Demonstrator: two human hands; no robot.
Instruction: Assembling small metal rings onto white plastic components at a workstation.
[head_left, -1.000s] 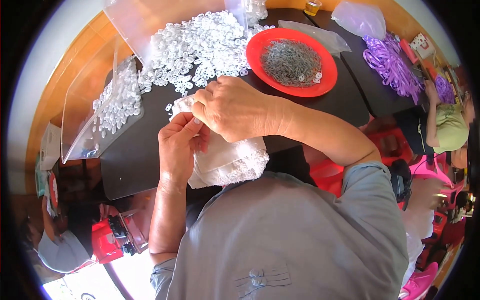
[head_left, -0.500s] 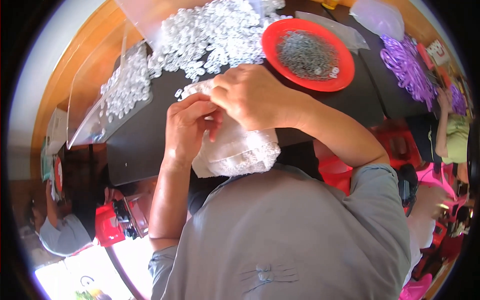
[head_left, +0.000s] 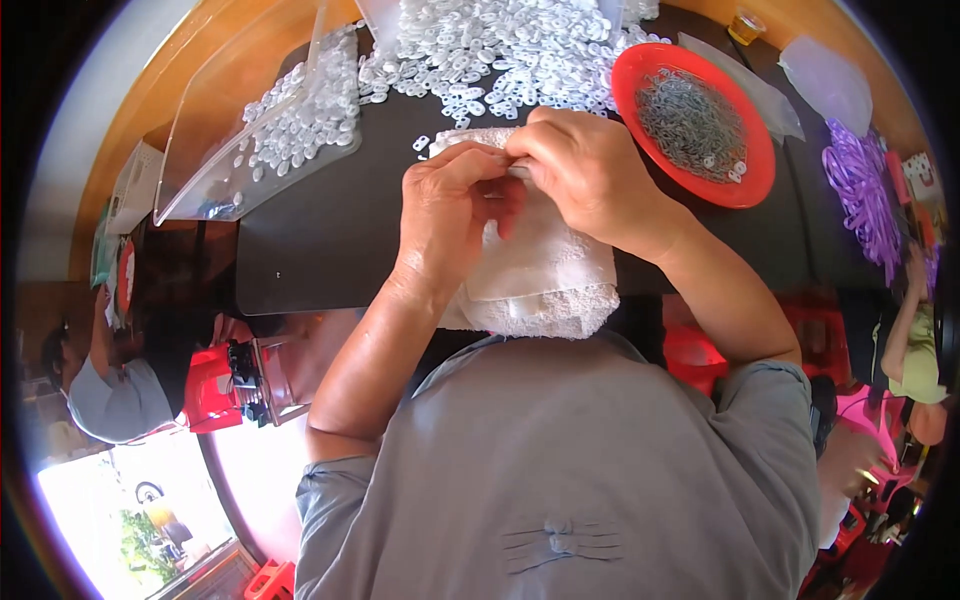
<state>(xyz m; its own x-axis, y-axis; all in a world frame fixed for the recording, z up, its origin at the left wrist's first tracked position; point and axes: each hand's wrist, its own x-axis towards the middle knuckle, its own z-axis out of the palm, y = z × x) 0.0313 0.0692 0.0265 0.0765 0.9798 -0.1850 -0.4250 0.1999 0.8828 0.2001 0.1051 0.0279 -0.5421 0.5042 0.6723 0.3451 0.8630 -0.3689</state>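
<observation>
Black tabletop [head_left: 330, 240] carries a white towel [head_left: 545, 275] at its near edge. Left hand [head_left: 450, 215] and right hand [head_left: 585, 170] meet over the towel's far end, fingertips pinched shut on something too small to identify. Beyond the towel: white plastic pieces [head_left: 500, 50]; red plate [head_left: 745, 185] to its right. Since half a second ago, both hands have shifted slightly toward the pile.

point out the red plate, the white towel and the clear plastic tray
red plate [head_left: 752, 186]: head view, on its bare lower right rim
white towel [head_left: 545, 285]: head view, on its middle below the hands
clear plastic tray [head_left: 215, 105]: head view, on its bare left wall
</observation>
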